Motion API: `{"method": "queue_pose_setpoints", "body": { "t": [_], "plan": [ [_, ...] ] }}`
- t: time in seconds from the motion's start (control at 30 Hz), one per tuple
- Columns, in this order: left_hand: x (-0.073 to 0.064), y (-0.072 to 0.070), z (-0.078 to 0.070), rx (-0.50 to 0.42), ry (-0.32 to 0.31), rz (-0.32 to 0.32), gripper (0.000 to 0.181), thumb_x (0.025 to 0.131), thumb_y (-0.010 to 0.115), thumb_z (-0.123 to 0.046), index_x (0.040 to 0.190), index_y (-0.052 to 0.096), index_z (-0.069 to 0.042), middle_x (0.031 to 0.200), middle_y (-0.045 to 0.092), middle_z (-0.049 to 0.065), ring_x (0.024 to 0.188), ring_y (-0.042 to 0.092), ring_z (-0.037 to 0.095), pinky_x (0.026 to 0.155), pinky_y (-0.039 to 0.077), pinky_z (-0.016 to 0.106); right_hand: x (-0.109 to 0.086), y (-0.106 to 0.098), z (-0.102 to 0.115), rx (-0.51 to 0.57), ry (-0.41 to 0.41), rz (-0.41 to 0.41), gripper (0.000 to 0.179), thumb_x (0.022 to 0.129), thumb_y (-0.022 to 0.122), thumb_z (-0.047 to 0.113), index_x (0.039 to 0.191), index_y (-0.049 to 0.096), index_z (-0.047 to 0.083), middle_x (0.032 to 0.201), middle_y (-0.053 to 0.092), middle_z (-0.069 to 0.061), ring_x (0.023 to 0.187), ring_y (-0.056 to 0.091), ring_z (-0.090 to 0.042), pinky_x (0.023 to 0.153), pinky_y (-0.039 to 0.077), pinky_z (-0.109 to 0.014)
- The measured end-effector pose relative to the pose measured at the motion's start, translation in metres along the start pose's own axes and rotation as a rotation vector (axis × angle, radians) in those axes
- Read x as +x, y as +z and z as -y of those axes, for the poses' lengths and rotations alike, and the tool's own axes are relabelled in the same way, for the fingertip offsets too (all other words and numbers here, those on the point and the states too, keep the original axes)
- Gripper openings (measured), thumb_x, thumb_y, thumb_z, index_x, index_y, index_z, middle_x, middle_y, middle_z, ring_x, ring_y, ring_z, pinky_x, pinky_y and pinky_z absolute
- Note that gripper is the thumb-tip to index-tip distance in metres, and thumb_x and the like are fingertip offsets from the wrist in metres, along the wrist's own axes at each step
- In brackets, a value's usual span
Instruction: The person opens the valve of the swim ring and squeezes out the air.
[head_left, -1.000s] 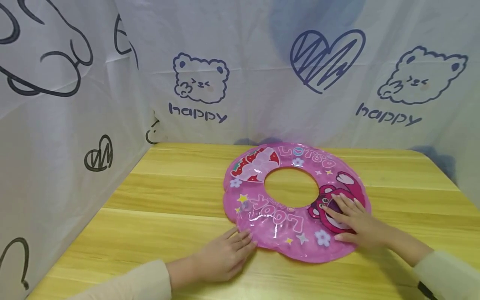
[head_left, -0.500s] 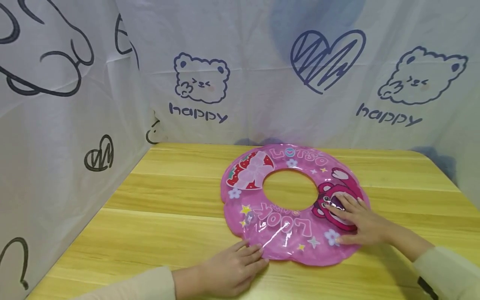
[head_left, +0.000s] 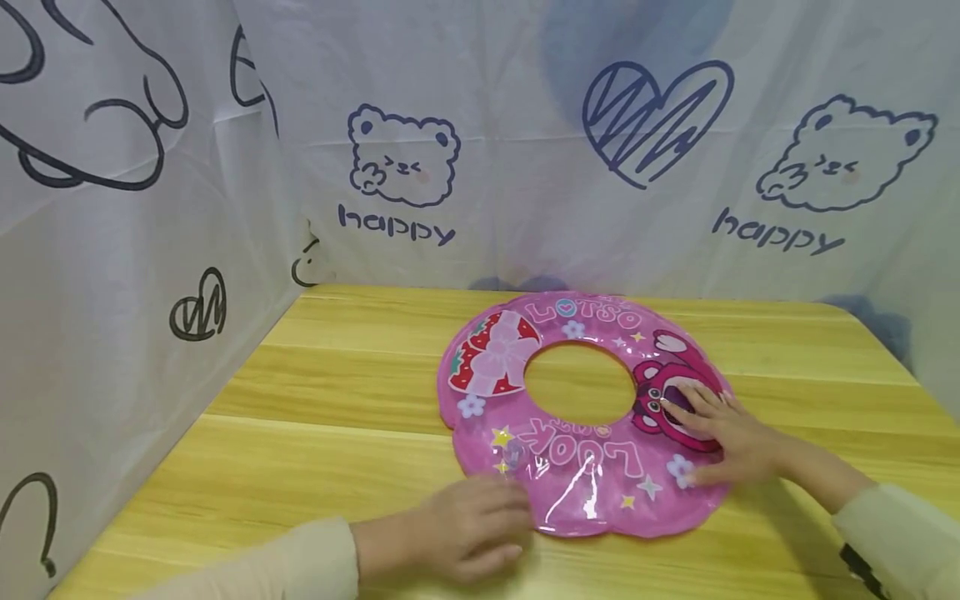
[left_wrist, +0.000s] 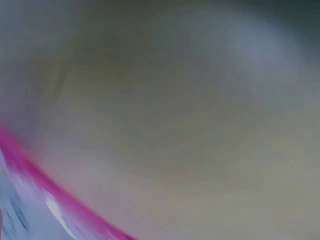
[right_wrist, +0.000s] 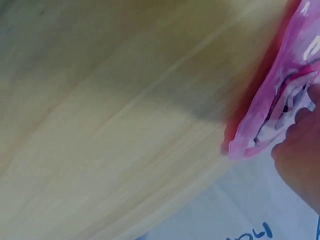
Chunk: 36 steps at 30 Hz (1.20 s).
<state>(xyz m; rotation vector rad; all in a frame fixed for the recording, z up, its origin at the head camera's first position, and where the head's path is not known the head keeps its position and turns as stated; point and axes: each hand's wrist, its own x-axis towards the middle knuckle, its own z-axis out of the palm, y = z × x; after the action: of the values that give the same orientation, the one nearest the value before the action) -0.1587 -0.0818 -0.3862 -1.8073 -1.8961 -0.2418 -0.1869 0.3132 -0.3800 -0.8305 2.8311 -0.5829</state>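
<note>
A pink, shiny swim ring lies flat on the wooden table in the head view, printed with a bear, a strawberry heart, stars, flowers and lettering. My right hand rests on the ring's right side, over the printed bear, with its fingers spread. My left hand is at the ring's front-left edge, its fingers loosely bent and overlapping the rim. A small clear valve shows just above those fingers. In the right wrist view, my right hand touches the swim ring. The left wrist view is mostly blurred.
The yellow wood-grain table extends around the ring. White cloth with blue drawings hangs behind it, and more printed cloth hangs along the left side.
The swim ring has turned counterclockwise: the strawberry heart moved left and nearer, the front lettering moved right. My left hand shifted right along the front edge; my right hand stayed over the bear.
</note>
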Motion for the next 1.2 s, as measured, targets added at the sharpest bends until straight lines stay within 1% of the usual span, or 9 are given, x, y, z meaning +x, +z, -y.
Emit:
{"method": "queue_pose_setpoints", "body": {
  "t": [0.07,0.1,0.23,0.33,0.43,0.53,0.67,0.83,1.2],
  "plan": [
    [-0.004,0.0,0.023,-0.046,-0.091,-0.082,0.056,0.08,0.063,-0.045,0.116,0.056,-0.002,0.115,0.058,0.011,0.111,0.054,0.021,0.101,0.043,0.033,0.0,0.005,0.004,-0.002,-0.019,-0.027,0.098,0.07,0.073,0.049,0.146,0.027,0.007,0.149,0.015,-0.034,0.14,0.003,-0.047,0.112,-0.007,-0.059],
    [-0.006,0.0,0.034,-0.072,-0.16,-0.075,0.068,0.075,0.067,-0.05,0.12,0.052,-0.001,0.119,0.055,0.014,0.114,0.051,0.023,0.102,0.042,0.035,0.001,0.008,0.007,-0.011,-0.034,-0.045,0.102,0.069,0.074,0.05,0.146,0.026,0.004,0.149,0.016,-0.033,0.14,0.004,-0.046,0.114,-0.01,-0.051],
    [-0.013,0.002,0.069,-0.185,-0.443,0.162,0.116,0.059,0.075,-0.06,0.143,0.023,0.001,0.147,0.028,0.022,0.137,0.029,0.033,0.113,0.026,0.045,0.003,0.022,0.013,-0.024,-0.092,-0.087,0.109,0.069,0.072,0.054,0.147,0.019,0.001,0.151,0.017,-0.029,0.145,0.0,-0.033,0.108,-0.017,-0.015],
    [-0.013,0.007,0.082,-0.253,-0.552,0.358,0.125,0.059,0.075,-0.06,0.148,0.01,0.001,0.155,0.011,0.021,0.143,0.012,0.036,0.116,0.015,0.047,0.004,0.028,0.013,-0.04,-0.13,-0.109,0.112,0.069,0.072,0.054,0.147,0.015,-0.001,0.152,0.015,-0.027,0.145,-0.003,-0.025,0.103,-0.015,-0.006],
    [-0.008,0.015,0.087,-0.273,-0.561,0.48,0.123,0.064,0.071,-0.063,0.148,0.006,-0.001,0.156,0.004,0.019,0.144,0.005,0.035,0.117,0.008,0.046,0.005,0.033,0.012,-0.041,-0.138,-0.11,0.113,0.069,0.072,0.054,0.147,0.013,-0.001,0.152,0.015,-0.027,0.145,-0.003,-0.026,0.104,-0.015,-0.005],
    [-0.004,0.023,0.091,-0.259,-0.529,0.524,0.123,0.066,0.068,-0.065,0.149,0.004,-0.002,0.156,0.003,0.018,0.145,0.003,0.033,0.118,0.005,0.046,0.005,0.036,0.012,-0.038,-0.129,-0.105,0.112,0.069,0.072,0.055,0.148,0.013,0.0,0.151,0.016,-0.028,0.145,-0.001,-0.029,0.103,-0.016,-0.005],
    [-0.003,0.031,0.093,-0.26,-0.513,0.528,0.122,0.066,0.069,-0.063,0.149,0.004,-0.001,0.156,0.003,0.019,0.145,0.003,0.032,0.117,0.004,0.048,0.005,0.04,0.012,-0.05,-0.135,-0.12,0.112,0.07,0.071,0.056,0.148,0.013,0.001,0.149,0.018,-0.031,0.146,-0.004,-0.022,0.105,-0.017,-0.007],
    [-0.007,0.037,0.092,-0.306,-0.558,0.585,0.119,0.07,0.067,-0.062,0.149,-0.001,-0.006,0.157,-0.003,0.013,0.145,-0.003,0.026,0.118,0.0,0.044,0.006,0.045,0.01,-0.067,-0.148,-0.136,0.109,0.072,0.07,0.054,0.148,0.013,0.001,0.149,0.02,-0.03,0.144,-0.01,-0.014,0.106,-0.018,-0.009],
    [-0.01,0.044,0.086,-0.307,-0.553,0.606,0.108,0.074,0.063,-0.062,0.151,0.002,-0.018,0.158,-0.003,0.012,0.145,-0.004,0.03,0.117,0.0,0.049,0.005,0.049,0.011,-0.126,-0.084,-0.113,0.105,0.073,0.066,0.058,0.148,0.016,0.003,0.15,0.02,-0.027,0.145,0.002,-0.029,0.106,-0.02,-0.011]
  ]
}}
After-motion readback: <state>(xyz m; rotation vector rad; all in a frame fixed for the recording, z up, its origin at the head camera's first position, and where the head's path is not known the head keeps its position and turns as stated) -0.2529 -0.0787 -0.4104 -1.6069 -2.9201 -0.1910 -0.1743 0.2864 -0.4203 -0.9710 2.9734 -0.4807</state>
